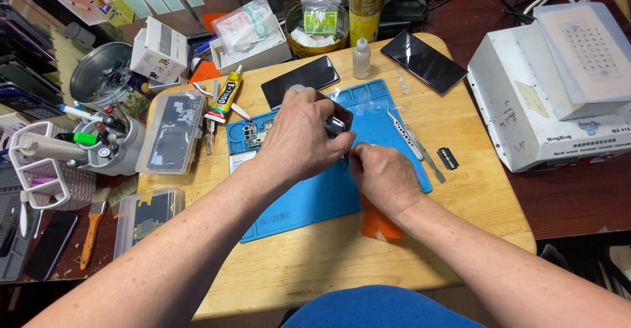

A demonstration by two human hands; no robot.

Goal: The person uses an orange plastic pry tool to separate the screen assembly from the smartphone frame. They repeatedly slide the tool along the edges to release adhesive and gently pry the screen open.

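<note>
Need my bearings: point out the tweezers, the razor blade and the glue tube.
tweezers [409,139], head view, mid-shaft.
razor blade [447,158], head view, centre of blade.
glue tube [225,98], head view, middle of its body.

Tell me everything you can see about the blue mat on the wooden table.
The blue mat is a flat rectangular sheet, rubbery in look, with raised edges and shallow compartments along its far side. It lies slightly skewed on the wooden table. Both hands, left hand and right hand, work over its middle. Tweezers rest at its right edge; an orange piece lies at its near edge.
</note>
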